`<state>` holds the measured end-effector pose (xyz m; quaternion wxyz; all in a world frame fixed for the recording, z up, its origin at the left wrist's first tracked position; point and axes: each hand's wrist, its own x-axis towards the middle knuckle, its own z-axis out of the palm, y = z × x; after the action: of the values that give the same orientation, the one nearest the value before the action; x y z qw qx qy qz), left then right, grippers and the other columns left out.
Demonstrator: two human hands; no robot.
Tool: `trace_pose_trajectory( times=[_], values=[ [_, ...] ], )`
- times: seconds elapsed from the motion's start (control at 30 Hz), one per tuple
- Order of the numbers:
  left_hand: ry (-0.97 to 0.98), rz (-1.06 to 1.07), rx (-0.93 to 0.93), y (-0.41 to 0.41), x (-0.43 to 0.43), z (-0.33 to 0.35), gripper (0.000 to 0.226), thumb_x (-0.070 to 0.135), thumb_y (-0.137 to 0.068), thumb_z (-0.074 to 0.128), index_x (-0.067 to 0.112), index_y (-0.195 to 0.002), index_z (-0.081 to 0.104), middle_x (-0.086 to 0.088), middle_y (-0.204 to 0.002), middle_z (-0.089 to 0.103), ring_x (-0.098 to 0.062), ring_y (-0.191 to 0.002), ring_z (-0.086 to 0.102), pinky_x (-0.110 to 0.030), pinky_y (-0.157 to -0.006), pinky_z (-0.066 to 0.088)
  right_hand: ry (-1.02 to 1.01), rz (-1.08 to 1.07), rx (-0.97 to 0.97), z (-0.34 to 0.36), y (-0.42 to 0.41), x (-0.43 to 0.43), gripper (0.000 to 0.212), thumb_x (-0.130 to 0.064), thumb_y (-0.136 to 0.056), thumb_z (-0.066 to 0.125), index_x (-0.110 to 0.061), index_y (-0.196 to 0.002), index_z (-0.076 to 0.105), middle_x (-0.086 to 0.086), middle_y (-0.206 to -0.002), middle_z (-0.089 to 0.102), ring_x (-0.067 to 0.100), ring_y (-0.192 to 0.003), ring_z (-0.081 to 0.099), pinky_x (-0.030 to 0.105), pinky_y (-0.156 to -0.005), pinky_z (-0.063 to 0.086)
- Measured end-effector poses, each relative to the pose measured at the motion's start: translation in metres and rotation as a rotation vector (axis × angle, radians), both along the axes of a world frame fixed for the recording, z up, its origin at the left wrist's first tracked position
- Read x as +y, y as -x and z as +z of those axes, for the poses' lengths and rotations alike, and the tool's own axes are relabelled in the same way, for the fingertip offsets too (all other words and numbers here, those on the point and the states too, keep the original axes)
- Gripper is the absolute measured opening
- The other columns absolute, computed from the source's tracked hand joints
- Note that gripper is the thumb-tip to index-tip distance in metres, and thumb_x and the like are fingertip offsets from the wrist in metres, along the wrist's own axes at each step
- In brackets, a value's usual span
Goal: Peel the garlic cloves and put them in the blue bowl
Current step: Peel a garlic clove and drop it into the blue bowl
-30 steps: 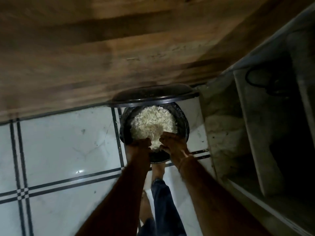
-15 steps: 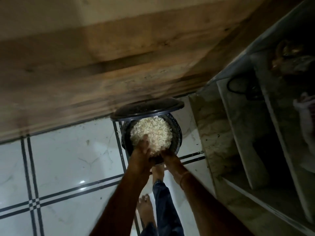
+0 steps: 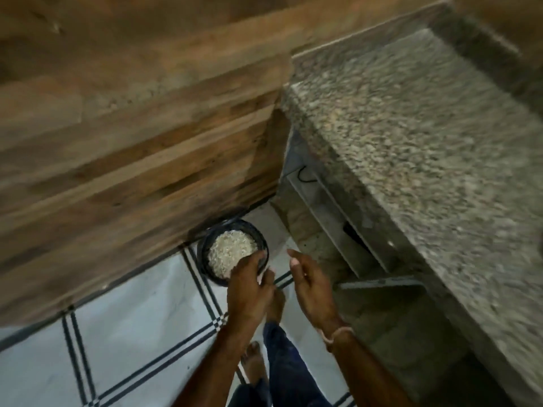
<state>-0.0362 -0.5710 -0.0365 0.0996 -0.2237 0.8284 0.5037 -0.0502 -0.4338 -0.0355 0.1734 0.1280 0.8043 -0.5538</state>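
Your right hand (image 3: pixel 311 289) has come off the bowl (image 3: pixel 204 259). It now hangs just right of centre with its fingers loosely spread and nothing in it, clearly apart from the rim. Your left hand (image 3: pixel 249 289) still overlaps the bowl's near edge. Its back faces the camera and hides the fingers, so you cannot tell whether it grips the rim, holds a pinch of the contents or only passes over them.

The bowl sits on the tiled floor (image 3: pixel 117 333) at the centre of the frame, close against the foot of the wooden panel (image 3: pixel 132 142). It is heaped with a pale pile (image 3: pixel 230 251). In this light the bowl reads as dark rather than blue, and the pile is too blurred to say whether it is cloves or skins. If the pile is peeled garlic, the job looks close to finished and you seem to be leaving it.

A second ago both hands were at the near rim. Half a second ago the left hand was in the pile and the right was on the rim. Since then the view has pulled up and away: the bowl looks smaller, the dark lid-like dish behind it is almost out of sight, and a speckled stone counter (image 3: pixel 426 142) fills the upper right.
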Motion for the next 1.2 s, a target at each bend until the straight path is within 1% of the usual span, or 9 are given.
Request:
trace_pose_trajectory(
  times=[0.1, 0.2, 0.33, 0.5, 0.63, 0.83, 0.97, 1.1, 1.2],
  values=[
    [0.059, -0.169, 0.129, -0.013, 0.042, 0.037, 0.034, 0.023, -0.098, 0.067, 0.027, -0.132, 0.065, 0.006, -0.134, 0.064, -0.014, -0.126, 0.058, -0.032, -0.107, 0.046, -0.136, -0.029, 0.149, 0.045, -0.03, 0.053, 0.029, -0.043, -0.108, 0.049, -0.035, -0.131, 0.066, -0.019, -0.126, 0.064, -0.004, -0.117, 0.059, 0.02, -0.097, 0.049],
    [0.054, -0.307, 0.215, -0.02, 0.086, 0.061, 0.034, 0.031, -0.098, 0.067, 0.033, -0.132, 0.064, 0.009, -0.133, 0.063, -0.01, -0.125, 0.056, -0.028, -0.102, 0.045, -0.223, -0.092, 0.232, 0.073, -0.055, 0.106, 0.03, -0.042, -0.11, 0.047, -0.028, -0.123, 0.069, -0.011, -0.117, 0.066, 0.002, -0.108, 0.062, 0.027, -0.092, 0.052],
    [0.056, -0.464, 0.302, -0.018, 0.149, 0.083, 0.032, 0.029, -0.1, 0.066, 0.03, -0.132, 0.065, 0.006, -0.135, 0.063, -0.013, -0.126, 0.055, -0.02, -0.097, 0.039, -0.364, -0.191, 0.301, 0.084, -0.075, 0.173, 0.046, -0.056, -0.107, 0.037, -0.027, -0.111, 0.072, -0.008, -0.106, 0.069, 0.007, -0.099, 0.062, 0.037, -0.087, 0.054],
    [0.034, -0.62, 0.368, -0.008, 0.246, 0.096, 0.032, 0.028, -0.099, 0.067, 0.027, -0.13, 0.067, 0.004, -0.131, 0.064, -0.017, -0.124, 0.058, -0.038, -0.102, 0.051, -0.383, -0.332, 0.375, 0.092, -0.095, 0.263, 0.027, -0.038, -0.11, 0.048, -0.026, -0.117, 0.072, -0.007, -0.114, 0.07, 0.009, -0.106, 0.063, 0.028, -0.092, 0.051],
    [0.04, -0.713, 0.382, -0.007, 0.333, 0.1, 0.032, 0.021, -0.097, 0.069, 0.025, -0.129, 0.067, 0.002, -0.133, 0.064, -0.019, -0.127, 0.057, -0.039, -0.106, 0.048, -0.408, -0.42, 0.344, 0.089, -0.11, 0.344, 0.027, -0.035, -0.109, 0.054, -0.025, -0.125, 0.073, -0.01, -0.124, 0.07, 0.006, -0.114, 0.062, 0.018, -0.095, 0.047],
    [0.09, -0.755, 0.322, -0.008, 0.431, 0.082, 0.037, 0.021, -0.093, 0.073, 0.027, -0.129, 0.068, 0.004, -0.13, 0.065, -0.018, -0.12, 0.06, -0.041, -0.098, 0.054, -0.472, -0.393, 0.302, 0.074, -0.121, 0.442, 0.032, -0.035, -0.105, 0.057, -0.023, -0.132, 0.068, -0.003, -0.13, 0.067, 0.019, -0.116, 0.066, 0.039, -0.093, 0.056],
    [0.151, -0.777, 0.315, 0.003, 0.482, 0.073, 0.034, 0.017, -0.091, 0.073, 0.019, -0.126, 0.071, 0.0, -0.119, 0.069, -0.016, -0.104, 0.065, -0.03, -0.087, 0.054, -0.619, -0.363, 0.209, 0.062, -0.121, 0.499, 0.051, -0.039, -0.097, 0.065, -0.019, -0.143, 0.059, 0.007, -0.141, 0.059, 0.031, -0.128, 0.057, 0.043, -0.099, 0.052],
    [0.28, -0.842, 0.323, 0.024, 0.518, 0.061, 0.034, 0.018, -0.088, 0.075, 0.016, -0.122, 0.07, -0.003, -0.112, 0.069, -0.022, -0.102, 0.067, -0.035, -0.083, 0.055, -0.721, -0.284, -0.013, 0.062, -0.102, 0.536, 0.082, -0.047, -0.089, 0.078, -0.018, -0.156, 0.041, 0.011, -0.162, 0.037, 0.035, -0.147, 0.036, 0.048, -0.111, 0.04],
    [0.366, -0.895, 0.329, 0.032, 0.533, 0.051, 0.023, 0.015, -0.087, 0.075, 0.021, -0.108, 0.07, -0.001, -0.106, 0.066, -0.024, -0.101, 0.064, -0.037, -0.079, 0.053, -0.794, -0.203, -0.07, 0.06, -0.094, 0.546, 0.092, -0.055, -0.084, 0.079, -0.02, -0.157, 0.036, 0.008, -0.166, 0.029, 0.032, -0.151, 0.027, 0.046, -0.112, 0.034]
  ],
)
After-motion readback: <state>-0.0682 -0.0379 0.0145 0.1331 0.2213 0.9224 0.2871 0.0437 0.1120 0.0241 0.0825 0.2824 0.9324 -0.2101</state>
